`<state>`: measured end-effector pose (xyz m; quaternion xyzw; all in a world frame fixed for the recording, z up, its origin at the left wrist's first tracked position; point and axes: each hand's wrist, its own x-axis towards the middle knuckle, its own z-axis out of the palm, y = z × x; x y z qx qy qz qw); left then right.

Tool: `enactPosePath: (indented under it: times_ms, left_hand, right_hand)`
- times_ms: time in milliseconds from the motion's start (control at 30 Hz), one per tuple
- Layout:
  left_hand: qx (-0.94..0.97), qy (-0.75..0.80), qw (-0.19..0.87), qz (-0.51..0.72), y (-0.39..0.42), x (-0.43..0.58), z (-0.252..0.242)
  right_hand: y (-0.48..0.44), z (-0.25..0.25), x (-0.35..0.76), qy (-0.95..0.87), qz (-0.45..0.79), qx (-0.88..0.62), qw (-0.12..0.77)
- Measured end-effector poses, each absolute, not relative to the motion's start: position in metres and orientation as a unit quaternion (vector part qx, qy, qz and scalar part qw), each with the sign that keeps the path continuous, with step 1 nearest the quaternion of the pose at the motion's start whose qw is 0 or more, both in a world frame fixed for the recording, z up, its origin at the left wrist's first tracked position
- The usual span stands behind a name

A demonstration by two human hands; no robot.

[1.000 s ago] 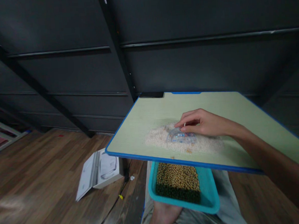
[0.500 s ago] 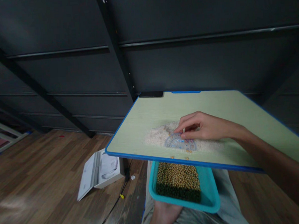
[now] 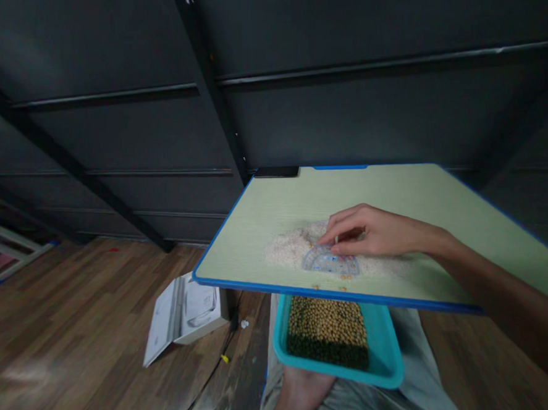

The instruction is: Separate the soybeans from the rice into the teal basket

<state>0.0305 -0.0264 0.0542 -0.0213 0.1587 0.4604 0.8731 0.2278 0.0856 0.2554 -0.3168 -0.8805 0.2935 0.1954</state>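
My right hand [image 3: 356, 231] reaches in over the board from the right, thumb and fingers pinched at the upper edge of a clear protractor [image 3: 328, 262]. The protractor rests on the board among rice grains [image 3: 286, 249], which lie loosely spread around it. A few yellow beans [image 3: 343, 288] sit near the board's front edge, and others are beside the protractor. Below that edge is a turquoise tray [image 3: 385, 346] holding yellow soybeans [image 3: 327, 316] and dark green beans [image 3: 327, 350]. What looks like my left forearm [image 3: 299, 395] runs under the tray; its hand is hidden.
The pale green board [image 3: 265, 212] has a blue rim, with a black flat object [image 3: 276, 172] at its far left corner. An opened white box [image 3: 196, 305] and a black cable [image 3: 210, 376] lie on the wooden floor. A dark panelled wall [image 3: 343, 114] stands behind.
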Motion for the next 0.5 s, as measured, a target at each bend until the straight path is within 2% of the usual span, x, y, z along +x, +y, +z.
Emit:
enactPosePath:
  times_ms: [300,500]
  left_hand:
    - [-0.019,0.124,0.869,0.479,-0.023,0.034,0.036]
    - [-0.031,0.136,0.874,0.465,-0.023,0.032,0.047]
  right_hand:
    - [0.084,0.255,0.223,-0.879,0.315,-0.308,0.185]
    - [0.081,0.256,0.220,-0.874,0.334,-0.305,0.180]
